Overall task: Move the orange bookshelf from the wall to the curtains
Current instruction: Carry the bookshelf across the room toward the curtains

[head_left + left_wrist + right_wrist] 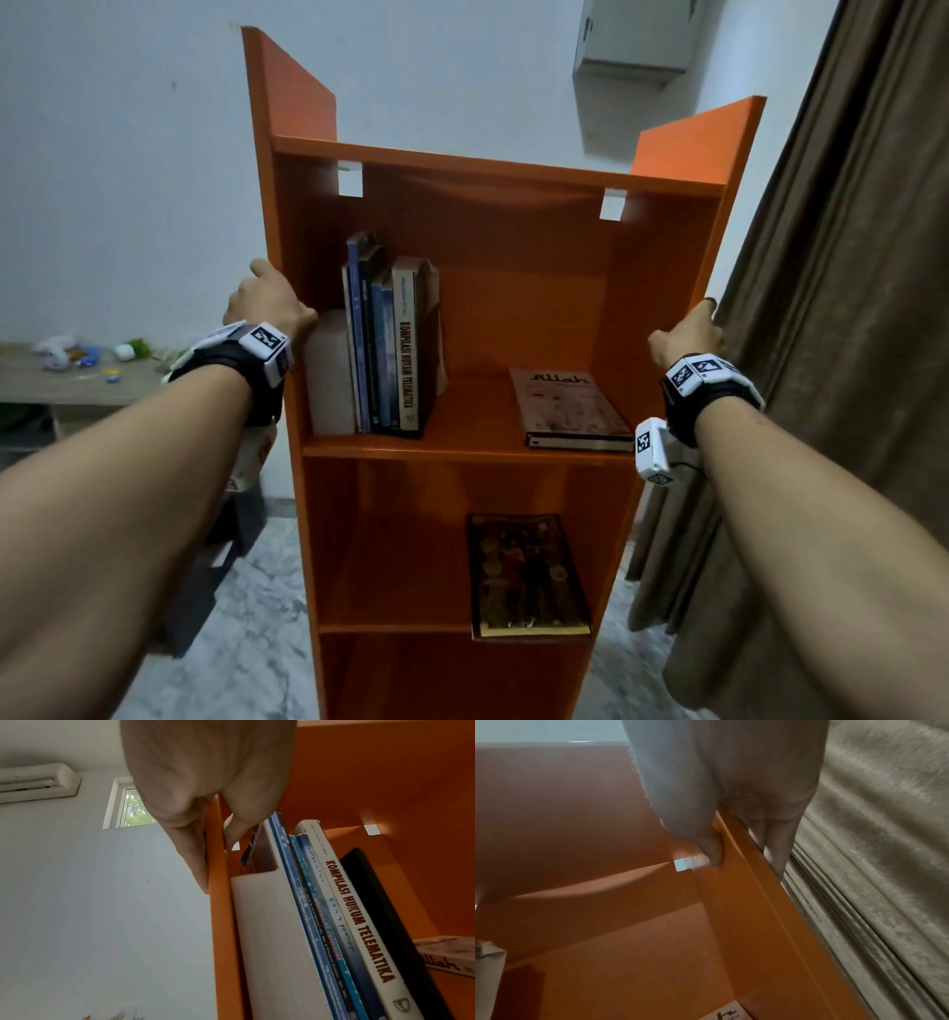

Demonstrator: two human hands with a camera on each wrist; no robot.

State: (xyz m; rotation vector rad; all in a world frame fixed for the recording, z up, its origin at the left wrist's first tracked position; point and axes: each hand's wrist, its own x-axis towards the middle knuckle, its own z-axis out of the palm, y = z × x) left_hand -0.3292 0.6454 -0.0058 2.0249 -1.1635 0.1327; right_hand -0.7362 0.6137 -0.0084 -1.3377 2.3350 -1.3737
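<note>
Now both arms reach forward at about the same height, and the hands clasp the two upright sides of the orange bookshelf. The left hand pinches the left panel's front edge, thumb inside and fingers flat along the outside. The right hand grips the right panel likewise, its fingers outside, next to the fabric. The bookshelf stands tilted, its right side just beside the brown curtains, the white wall behind it. On its upper shelf a row of upright books leans at the left, and a white book lies flat at the right. One shelf below lies a dark book. At far left a low bench carries small toys. A grey box is mounted high on the wall.
</note>
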